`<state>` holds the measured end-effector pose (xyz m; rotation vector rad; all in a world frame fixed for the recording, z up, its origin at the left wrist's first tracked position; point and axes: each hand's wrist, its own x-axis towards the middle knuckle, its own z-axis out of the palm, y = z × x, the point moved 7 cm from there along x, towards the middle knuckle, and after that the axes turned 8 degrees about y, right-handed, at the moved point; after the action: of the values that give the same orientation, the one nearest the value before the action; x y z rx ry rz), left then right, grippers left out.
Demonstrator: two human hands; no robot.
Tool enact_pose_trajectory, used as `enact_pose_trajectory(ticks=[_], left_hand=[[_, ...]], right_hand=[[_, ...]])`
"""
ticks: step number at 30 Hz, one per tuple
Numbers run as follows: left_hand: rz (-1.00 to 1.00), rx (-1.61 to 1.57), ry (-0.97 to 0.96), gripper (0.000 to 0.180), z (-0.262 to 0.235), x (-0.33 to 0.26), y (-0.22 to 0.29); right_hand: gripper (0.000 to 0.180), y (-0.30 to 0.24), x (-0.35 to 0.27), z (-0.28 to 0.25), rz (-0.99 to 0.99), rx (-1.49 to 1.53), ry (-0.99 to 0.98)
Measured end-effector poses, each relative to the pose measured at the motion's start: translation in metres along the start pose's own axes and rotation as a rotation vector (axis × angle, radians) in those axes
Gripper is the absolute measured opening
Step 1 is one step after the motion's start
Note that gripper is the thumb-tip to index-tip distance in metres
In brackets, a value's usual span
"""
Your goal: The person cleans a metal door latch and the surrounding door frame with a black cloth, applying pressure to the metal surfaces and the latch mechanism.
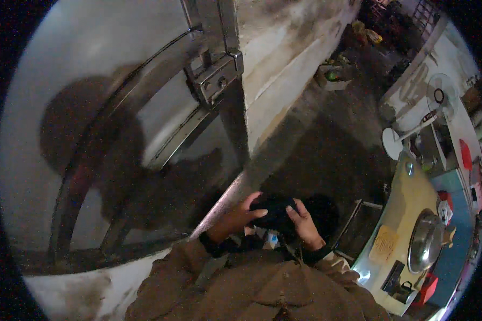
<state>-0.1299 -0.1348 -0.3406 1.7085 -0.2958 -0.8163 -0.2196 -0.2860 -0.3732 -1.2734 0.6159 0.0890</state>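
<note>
Low in the middle of the head view, my left hand [245, 215] and my right hand [307, 228] grip a soft-looking black item [276, 211] from its two sides. Both thumbs lie on top of it, while the other fingers curl around and are mostly hidden. Its kind is too dark to make out. Brown sleeves cover my arms, and the item is held just in front of my body.
A grey metal door with a latch [214, 80] fills the left side, beside a stained wall [284, 64]. At right, a yellow tabletop [407, 214] bears a shiny metal bowl-like vessel [427, 241] and a cup [405, 292]. A white fan [393, 143] stands beyond; a box [334, 80] lies farther off.
</note>
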Motion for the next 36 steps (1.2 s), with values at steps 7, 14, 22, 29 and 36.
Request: enact_pose_trajectory(ticks=[7,14,22,29,36], left_hand=[[0.215,0.274,-0.106,0.053,-0.007,0.056,-0.022],[0.294,0.242,-0.129,0.055,0.012,0.107,0.006],[-0.722,-0.401,-0.563,0.042,0.124,0.095,-0.058],[-0.791,-0.482,-0.296,0.043,0.195,0.089,-0.019],[-0.407,-0.158,-0.487,0.044,0.278,0.189,-0.076]], right_hand=[[0.057,-0.011,0.017,0.002,0.104,0.195,0.128],[0.055,-0.014,0.0,-0.015,0.165,0.173,0.153],[0.038,-0.001,-0.022,-0.083,0.198,0.428,0.37],[0.042,0.07,-0.008,-0.145,0.274,0.532,0.192],[0.051,0.287,0.03,-0.184,0.503,0.84,0.53]])
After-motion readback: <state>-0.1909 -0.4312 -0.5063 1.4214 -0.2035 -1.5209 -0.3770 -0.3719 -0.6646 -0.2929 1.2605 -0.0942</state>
